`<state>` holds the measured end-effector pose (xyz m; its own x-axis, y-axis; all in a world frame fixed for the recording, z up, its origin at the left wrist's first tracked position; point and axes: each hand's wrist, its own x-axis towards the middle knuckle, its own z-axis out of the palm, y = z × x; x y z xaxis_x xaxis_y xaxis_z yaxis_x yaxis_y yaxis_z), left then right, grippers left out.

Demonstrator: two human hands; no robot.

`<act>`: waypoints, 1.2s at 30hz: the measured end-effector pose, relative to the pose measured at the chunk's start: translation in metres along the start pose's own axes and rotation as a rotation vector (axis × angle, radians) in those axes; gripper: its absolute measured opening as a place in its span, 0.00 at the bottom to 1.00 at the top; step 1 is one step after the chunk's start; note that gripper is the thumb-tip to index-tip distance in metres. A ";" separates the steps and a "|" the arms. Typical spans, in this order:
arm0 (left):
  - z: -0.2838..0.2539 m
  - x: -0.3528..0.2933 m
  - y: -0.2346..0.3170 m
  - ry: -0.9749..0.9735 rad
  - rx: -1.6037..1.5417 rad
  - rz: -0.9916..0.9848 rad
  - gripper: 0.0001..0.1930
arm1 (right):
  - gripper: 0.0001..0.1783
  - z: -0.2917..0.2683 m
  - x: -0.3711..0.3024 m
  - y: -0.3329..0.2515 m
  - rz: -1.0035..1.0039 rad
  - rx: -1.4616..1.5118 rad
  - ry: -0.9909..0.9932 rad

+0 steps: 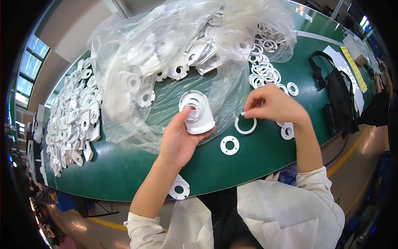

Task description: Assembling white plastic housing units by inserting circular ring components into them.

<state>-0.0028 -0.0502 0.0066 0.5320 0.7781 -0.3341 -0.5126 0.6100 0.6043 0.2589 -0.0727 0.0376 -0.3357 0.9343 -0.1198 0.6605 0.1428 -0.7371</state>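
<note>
My left hand (179, 139) is wrapped round a white plastic housing (202, 123), a curved-sided part with a round, stepped opening facing up. The thumb rests by that opening. To its right, my right hand (277, 107) pinches a thin white ring (247, 132) at its upper edge, apart from the housing. Below the ring, a flat white disc (223, 147) with a centre hole lies on the green table (207, 174). By my left forearm, a white rounded plate (178, 181) with a hole sits at the table's near edge.
A clear plastic bag (120, 112) full of white parts spreads across the middle and back. White plates (70, 120) are heaped at left. Loose rings (263, 72) spill from the bag at right, near more discs (292, 89). A black bag (342, 97) lies at far right.
</note>
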 end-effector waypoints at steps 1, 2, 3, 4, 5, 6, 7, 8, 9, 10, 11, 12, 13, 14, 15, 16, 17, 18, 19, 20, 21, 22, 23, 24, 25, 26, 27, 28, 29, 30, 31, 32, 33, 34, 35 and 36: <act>0.001 -0.002 0.000 0.002 -0.001 0.003 0.20 | 0.05 -0.002 0.000 -0.005 0.055 0.280 0.081; 0.003 -0.004 0.001 -0.039 0.008 -0.042 0.20 | 0.05 -0.001 0.002 -0.009 0.111 0.560 0.161; 0.008 -0.005 0.000 -0.085 0.017 -0.090 0.20 | 0.08 0.002 0.005 -0.006 0.010 0.671 0.232; 0.011 -0.005 -0.002 -0.131 0.026 -0.139 0.20 | 0.08 0.008 0.008 -0.006 0.012 0.669 0.233; 0.013 -0.006 -0.006 -0.106 0.091 -0.140 0.21 | 0.09 0.017 0.010 -0.009 -0.010 0.753 0.291; 0.013 -0.007 -0.009 -0.104 0.090 -0.141 0.21 | 0.10 0.025 0.012 -0.012 -0.032 0.839 0.348; 0.013 -0.008 -0.010 -0.129 0.170 -0.135 0.21 | 0.10 0.030 0.014 -0.016 -0.019 0.851 0.325; 0.013 -0.008 -0.011 -0.154 0.249 -0.129 0.21 | 0.10 0.034 0.014 -0.017 -0.017 0.851 0.324; 0.013 -0.009 -0.010 -0.163 0.264 -0.140 0.21 | 0.10 0.037 0.015 -0.015 -0.030 0.862 0.317; 0.014 -0.009 -0.010 -0.163 0.264 -0.141 0.21 | 0.11 0.039 0.016 -0.013 -0.042 0.872 0.310; 0.014 -0.009 -0.010 -0.160 0.279 -0.133 0.21 | 0.11 0.040 0.016 -0.012 -0.025 0.849 0.315; 0.014 -0.009 -0.010 -0.156 0.295 -0.124 0.21 | 0.11 0.041 0.017 -0.011 -0.024 0.849 0.315; 0.016 -0.010 -0.010 -0.155 0.295 -0.124 0.21 | 0.11 0.042 0.017 -0.011 -0.028 0.847 0.338; 0.019 -0.011 -0.010 -0.136 0.313 -0.116 0.21 | 0.11 0.042 0.017 -0.010 -0.031 0.845 0.362; 0.020 -0.011 -0.010 -0.117 0.331 -0.109 0.21 | 0.11 0.043 0.017 -0.011 -0.031 0.845 0.361; 0.018 -0.010 -0.010 -0.117 0.331 -0.109 0.21 | 0.11 0.043 0.017 -0.013 -0.028 0.868 0.362; 0.013 -0.008 -0.011 -0.102 0.275 -0.139 0.21 | 0.11 0.044 0.017 -0.014 -0.025 0.890 0.363; 0.009 -0.006 -0.012 -0.086 0.220 -0.169 0.21 | 0.11 0.044 0.017 -0.014 -0.025 0.891 0.361; 0.006 -0.005 -0.013 -0.085 0.220 -0.169 0.21 | 0.11 0.045 0.017 -0.015 -0.029 0.880 0.356; 0.004 -0.004 -0.013 -0.088 0.152 -0.179 0.21 | 0.11 0.045 0.017 -0.015 -0.033 0.870 0.351; 0.004 -0.003 -0.013 -0.092 0.085 -0.190 0.21 | 0.11 0.045 0.018 -0.014 -0.033 0.870 0.351; 0.005 -0.003 -0.013 -0.093 0.085 -0.190 0.21 | 0.11 0.046 0.018 -0.012 -0.035 0.854 0.355; 0.008 -0.004 -0.013 -0.106 0.104 -0.176 0.21 | 0.11 0.046 0.018 -0.011 -0.037 0.838 0.360; 0.011 -0.005 -0.012 -0.120 0.122 -0.160 0.22 | 0.11 0.046 0.018 -0.011 -0.038 0.838 0.360; 0.013 -0.006 -0.013 -0.120 0.123 -0.160 0.22 | 0.11 0.047 0.018 -0.012 -0.037 0.835 0.349; 0.014 -0.007 -0.015 -0.118 0.183 -0.131 0.23 | 0.11 0.048 0.018 -0.013 -0.037 0.831 0.337; 0.015 -0.008 -0.016 -0.116 0.242 -0.104 0.25 | 0.11 0.049 0.018 -0.015 -0.036 0.831 0.338; 0.015 -0.008 -0.016 -0.117 0.242 -0.105 0.25 | 0.11 0.049 0.017 -0.018 -0.033 0.836 0.318; 0.015 -0.008 -0.016 -0.127 0.243 -0.107 0.26 | 0.11 0.050 0.017 -0.019 -0.030 0.842 0.297; 0.015 -0.008 -0.015 -0.137 0.243 -0.110 0.27 | 0.11 0.050 0.017 -0.018 -0.030 0.842 0.298; 0.014 -0.008 -0.015 -0.137 0.244 -0.110 0.27 | 0.11 0.051 0.017 -0.017 -0.041 0.816 0.302; 0.013 -0.007 -0.015 -0.150 0.245 -0.102 0.27 | 0.11 0.052 0.018 -0.015 -0.052 0.790 0.307; 0.012 -0.007 -0.014 -0.163 0.245 -0.094 0.28 | 0.11 0.053 0.018 -0.013 -0.052 0.790 0.307; 0.012 -0.006 -0.014 -0.163 0.246 -0.094 0.28 | 0.10 0.053 0.018 -0.011 -0.042 0.763 0.306; 0.011 -0.006 -0.014 -0.170 0.247 -0.095 0.27 | 0.10 0.053 0.018 -0.010 -0.032 0.736 0.304; 0.011 -0.006 -0.014 -0.176 0.247 -0.096 0.26 | 0.10 0.052 0.018 -0.009 -0.032 0.737 0.304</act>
<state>0.0082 -0.0649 0.0082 0.6896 0.6676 -0.2806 -0.2866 0.6075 0.7408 0.2114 -0.0741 0.0077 -0.0789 0.9967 0.0169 0.0041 0.0173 -0.9998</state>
